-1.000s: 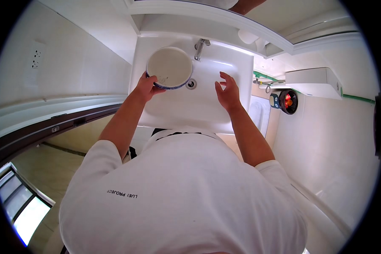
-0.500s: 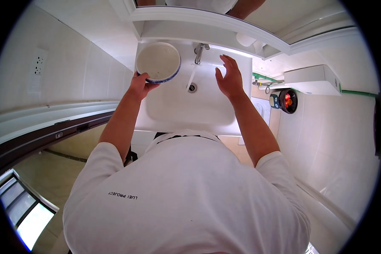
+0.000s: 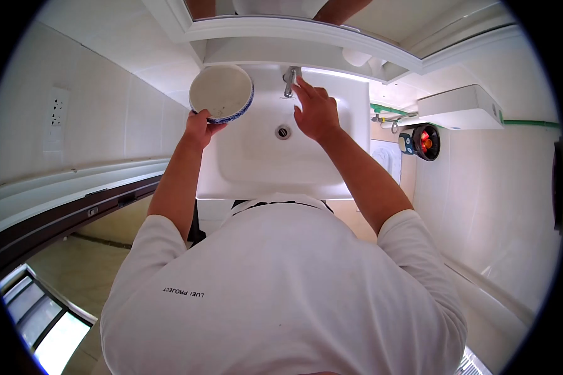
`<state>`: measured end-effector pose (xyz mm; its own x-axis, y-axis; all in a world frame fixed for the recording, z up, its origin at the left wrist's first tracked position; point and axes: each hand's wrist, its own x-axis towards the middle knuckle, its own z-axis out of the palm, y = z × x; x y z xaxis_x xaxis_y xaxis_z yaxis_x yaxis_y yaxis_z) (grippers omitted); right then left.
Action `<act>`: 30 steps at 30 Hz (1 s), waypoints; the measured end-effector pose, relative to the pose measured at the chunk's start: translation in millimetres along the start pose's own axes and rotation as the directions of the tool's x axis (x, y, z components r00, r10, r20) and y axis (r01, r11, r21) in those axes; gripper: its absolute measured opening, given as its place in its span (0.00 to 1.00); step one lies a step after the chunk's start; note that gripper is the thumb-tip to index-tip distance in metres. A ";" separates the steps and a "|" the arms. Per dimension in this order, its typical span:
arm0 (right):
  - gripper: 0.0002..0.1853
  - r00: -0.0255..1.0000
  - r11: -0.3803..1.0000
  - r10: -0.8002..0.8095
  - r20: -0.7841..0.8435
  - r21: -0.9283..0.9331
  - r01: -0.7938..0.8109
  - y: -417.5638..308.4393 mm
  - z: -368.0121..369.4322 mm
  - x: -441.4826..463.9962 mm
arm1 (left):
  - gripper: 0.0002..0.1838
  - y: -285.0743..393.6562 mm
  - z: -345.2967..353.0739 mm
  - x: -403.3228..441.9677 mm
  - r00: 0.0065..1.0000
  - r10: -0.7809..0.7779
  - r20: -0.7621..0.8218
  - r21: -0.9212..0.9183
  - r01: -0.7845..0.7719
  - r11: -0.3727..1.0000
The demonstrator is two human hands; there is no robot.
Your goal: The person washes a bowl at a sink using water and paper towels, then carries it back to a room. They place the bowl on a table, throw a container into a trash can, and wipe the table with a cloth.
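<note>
The left hand (image 3: 201, 127) is grasping the bowl (image 3: 221, 92) by its near rim, the thumb lying over the edge and the fingers curling below. The bowl is hanging over the sink's (image 3: 275, 172) back left corner, its pale inside facing up — small dark specks are showing near the hand, and blue patterning is running along the outer wall. The right hand (image 3: 319, 115) is hovering at the tap (image 3: 288, 89), fingers loosely extended and thumb standing apart; whether the fingertips are touching the metal, I cannot tell. The drain (image 3: 283, 132) is showing in front of the tap.
</note>
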<state>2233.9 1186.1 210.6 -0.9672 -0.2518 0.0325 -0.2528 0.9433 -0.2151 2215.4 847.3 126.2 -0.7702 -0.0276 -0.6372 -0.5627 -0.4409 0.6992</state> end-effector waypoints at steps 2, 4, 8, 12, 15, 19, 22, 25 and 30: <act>0.29 0.999 0.999 -0.013 -0.038 0.039 0.015 0.8 -1.5 -7.2 | 0.25 0.2 0.0 0.3 0.999 -0.006 0.033 0.007 0.006 1.000; 0.27 0.984 0.987 -0.021 -0.178 0.154 0.049 10.5 -0.2 -7.8 | 0.25 1.7 2.1 -2.0 1.000 -0.009 0.026 0.011 0.009 1.000; 0.25 0.814 0.795 0.500 -0.296 0.529 -0.296 45.8 0.4 -8.6 | 0.25 1.4 5.4 -5.5 0.999 0.048 -0.024 0.054 -0.047 0.997; 0.28 0.638 0.468 0.769 -0.045 0.721 -0.512 90.0 -11.5 7.8 | 0.25 3.1 3.7 -5.3 0.999 0.049 0.006 0.110 -0.049 0.993; 0.30 0.633 0.511 0.768 -0.098 0.690 -0.513 86.5 -44.2 21.4 | 0.30 4.6 6.4 -5.0 0.997 0.054 0.048 0.121 -0.060 0.991; 0.43 0.592 0.579 0.777 -0.216 0.614 -0.536 83.8 -52.7 53.3 | 0.37 -0.2 12.1 -6.3 0.983 0.131 -0.131 0.202 -0.103 0.974; 0.47 0.562 0.553 0.799 -0.212 0.625 -0.551 69.9 -64.0 63.8 | 0.37 -0.4 10.8 -5.2 0.982 0.146 -0.121 0.237 -0.114 0.965; 0.47 0.481 0.543 0.830 -0.281 0.602 -0.586 65.4 -59.1 74.0 | 0.36 1.0 12.6 -8.2 0.971 0.178 -0.162 0.260 -0.132 0.957; 0.49 0.455 0.509 0.850 -0.265 0.638 -0.578 56.4 -67.0 84.1 | 0.35 3.0 14.2 -7.4 0.955 0.219 -0.199 0.340 -0.143 0.930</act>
<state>2136.7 1232.6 266.7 -0.6614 0.7445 0.0909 0.4454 0.4874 -0.7510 2215.2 859.0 137.6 -0.7994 -0.3012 -0.5198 -0.5152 -0.1012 0.8511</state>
